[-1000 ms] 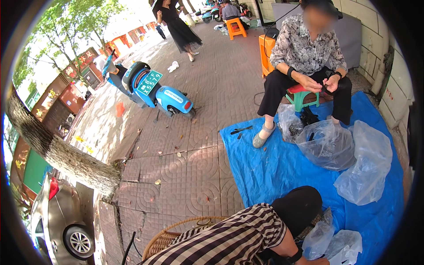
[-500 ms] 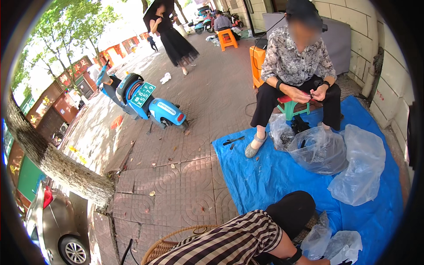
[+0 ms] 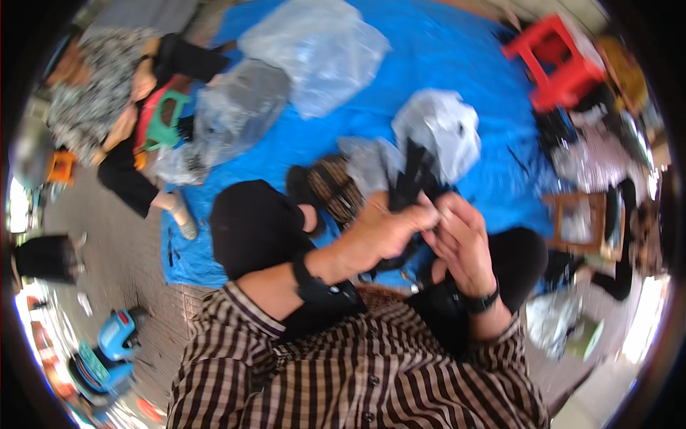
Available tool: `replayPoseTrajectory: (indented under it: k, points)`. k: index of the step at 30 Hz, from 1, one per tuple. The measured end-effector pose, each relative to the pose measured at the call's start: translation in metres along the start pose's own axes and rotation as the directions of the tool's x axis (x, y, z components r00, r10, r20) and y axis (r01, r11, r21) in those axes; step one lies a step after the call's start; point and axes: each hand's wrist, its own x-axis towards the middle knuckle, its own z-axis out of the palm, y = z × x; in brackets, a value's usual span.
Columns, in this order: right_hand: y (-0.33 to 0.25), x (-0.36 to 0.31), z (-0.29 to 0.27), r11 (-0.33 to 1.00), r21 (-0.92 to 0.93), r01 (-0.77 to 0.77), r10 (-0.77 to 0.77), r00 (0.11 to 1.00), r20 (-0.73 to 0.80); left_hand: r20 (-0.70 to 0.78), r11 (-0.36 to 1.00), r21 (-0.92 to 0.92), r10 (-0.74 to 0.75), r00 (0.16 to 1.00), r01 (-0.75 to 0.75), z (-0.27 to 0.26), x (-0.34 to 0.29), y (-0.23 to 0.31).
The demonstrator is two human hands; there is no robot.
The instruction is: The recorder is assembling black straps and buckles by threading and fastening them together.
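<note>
There is one tarp (image 3: 444,51), one scooter (image 3: 116,337), one red stool (image 3: 573,74), one black bundle (image 3: 414,171).

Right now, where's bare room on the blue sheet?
Blue sheet is bare between the big clear bag and red stool, beyond the white bag. Crowded: around the left hand, right hand and black bundle; also beside the green stool.

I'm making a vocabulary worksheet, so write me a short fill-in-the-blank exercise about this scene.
1. The bundle in the left hand is coloured ____.
2. The right hand has a dark band around its ____.
3. The tarp beneath the plastic bags is ____.
4. The stool at the picture's upper right is ____.

Missing words: black; wrist; blue; red.
</note>
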Motion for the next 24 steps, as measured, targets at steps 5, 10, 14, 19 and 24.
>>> replayPoseTrajectory:
  k: [5,10,14,19,24]
  points:
    - [-0.006,-0.014,-0.023,0.999,0.018,0.033,-0.034,0.998,0.052,0.165,0.987,-0.138,-0.061,0.984,0.084,0.008,0.008,-0.009]
    - [0.000,-0.017,-0.029,0.995,0.097,0.019,-0.028,0.995,0.093,0.117,0.999,-0.029,-0.021,0.993,0.025,0.015,0.000,-0.014]
    - [0.004,-0.019,-0.027,0.994,0.097,0.060,-0.073,0.988,0.136,0.129,0.991,0.096,0.078,0.989,-0.091,0.014,-0.005,-0.014]
    - [0.001,-0.019,-0.026,0.988,0.147,0.042,-0.069,0.981,0.183,0.082,0.985,0.112,0.121,0.989,-0.130,0.014,-0.011,-0.013]
    - [0.001,-0.018,-0.025,0.988,0.154,-0.023,-0.010,0.979,0.206,0.156,0.968,0.214,0.101,0.983,-0.133,0.009,-0.014,-0.010]
